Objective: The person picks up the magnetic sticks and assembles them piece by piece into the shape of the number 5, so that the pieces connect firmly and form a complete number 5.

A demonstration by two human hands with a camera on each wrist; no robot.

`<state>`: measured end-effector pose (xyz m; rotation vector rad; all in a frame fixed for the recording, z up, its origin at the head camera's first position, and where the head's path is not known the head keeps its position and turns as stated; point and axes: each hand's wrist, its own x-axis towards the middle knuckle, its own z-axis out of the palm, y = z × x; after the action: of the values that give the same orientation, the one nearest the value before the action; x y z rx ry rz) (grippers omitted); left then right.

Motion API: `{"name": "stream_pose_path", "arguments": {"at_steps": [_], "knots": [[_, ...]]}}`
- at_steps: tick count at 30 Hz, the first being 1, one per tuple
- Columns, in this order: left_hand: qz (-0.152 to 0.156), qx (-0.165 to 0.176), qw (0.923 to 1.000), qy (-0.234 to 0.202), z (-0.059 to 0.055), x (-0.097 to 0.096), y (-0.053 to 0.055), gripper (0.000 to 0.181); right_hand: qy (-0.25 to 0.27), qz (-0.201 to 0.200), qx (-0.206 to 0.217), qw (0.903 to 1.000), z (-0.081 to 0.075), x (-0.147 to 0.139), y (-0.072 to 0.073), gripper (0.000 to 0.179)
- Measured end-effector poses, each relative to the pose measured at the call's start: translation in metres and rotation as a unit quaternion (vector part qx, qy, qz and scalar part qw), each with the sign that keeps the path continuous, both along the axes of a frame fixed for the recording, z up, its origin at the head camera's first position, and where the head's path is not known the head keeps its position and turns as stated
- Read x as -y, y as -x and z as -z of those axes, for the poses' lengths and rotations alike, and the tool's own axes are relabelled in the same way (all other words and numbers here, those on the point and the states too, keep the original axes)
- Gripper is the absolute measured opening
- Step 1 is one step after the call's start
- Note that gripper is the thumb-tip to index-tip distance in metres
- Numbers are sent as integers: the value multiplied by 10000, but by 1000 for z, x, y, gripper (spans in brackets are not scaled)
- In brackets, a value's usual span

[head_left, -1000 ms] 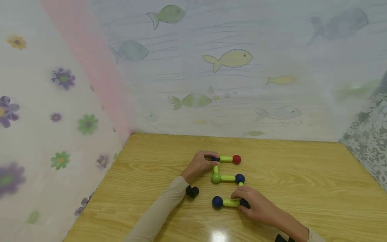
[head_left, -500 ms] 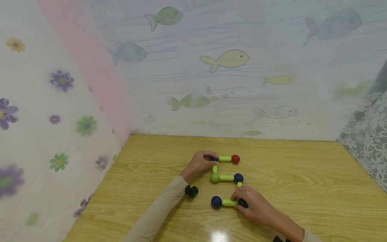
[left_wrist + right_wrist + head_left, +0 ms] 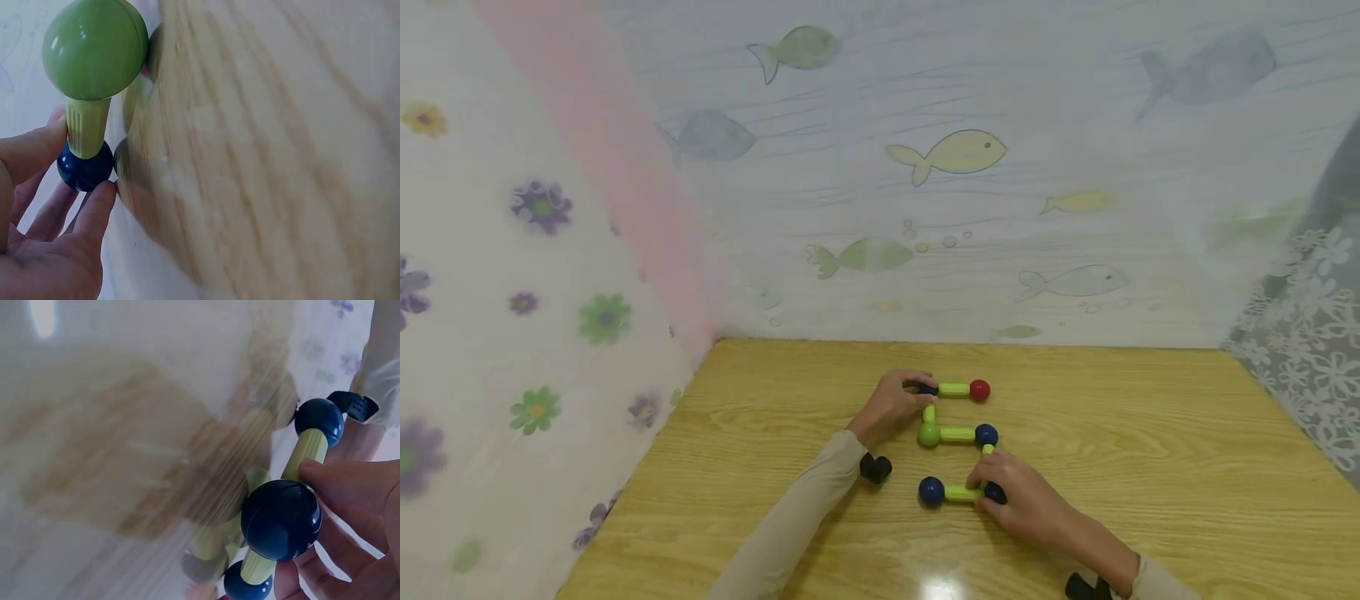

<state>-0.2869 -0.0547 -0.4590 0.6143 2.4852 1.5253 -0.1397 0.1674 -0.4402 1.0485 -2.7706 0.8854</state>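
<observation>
A zigzag figure of balls and yellow-green rods from a ball-and-rod building set lies on the table. My left hand (image 3: 891,406) pinches the dark blue ball (image 3: 84,165) at its far left corner. From there one rod runs to a red ball (image 3: 980,390) and another to a green ball (image 3: 929,434). A further rod joins the green ball to a blue ball (image 3: 987,435). At the near right corner, my right hand (image 3: 1026,500) grips another dark blue ball (image 3: 281,519), its thumb by a rod (image 3: 305,453). That rod ends at a blue ball (image 3: 932,491) on the near left.
The wooden table (image 3: 775,392) meets a fish-patterned wall (image 3: 880,308) behind and a flower-patterned wall (image 3: 580,375) on the left. Black wrist-worn devices show below the left wrist (image 3: 876,468) and at the right wrist (image 3: 1086,587). A lace-patterned cloth (image 3: 1300,333) hangs on the right.
The head view has shifted a little. The figure and both hands appear slightly closer to the back wall. Each hand keeps the same ball.
</observation>
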Motion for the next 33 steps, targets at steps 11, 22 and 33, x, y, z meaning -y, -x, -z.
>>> {"name": "stream_pose_path", "arguments": {"at_steps": [11,22,33], "knots": [[-75,-27,10000,56,-2,1,12,23,36,-37,-50,10000,1,2,16,16],[-3,-118,9999,-57,0,-3,8,21,66,-64,-107,9999,1,-2,14,16],[-210,-702,9959,536,-15,16,-8,36,224,107,-410,9989,-14,-19,15,14]]}}
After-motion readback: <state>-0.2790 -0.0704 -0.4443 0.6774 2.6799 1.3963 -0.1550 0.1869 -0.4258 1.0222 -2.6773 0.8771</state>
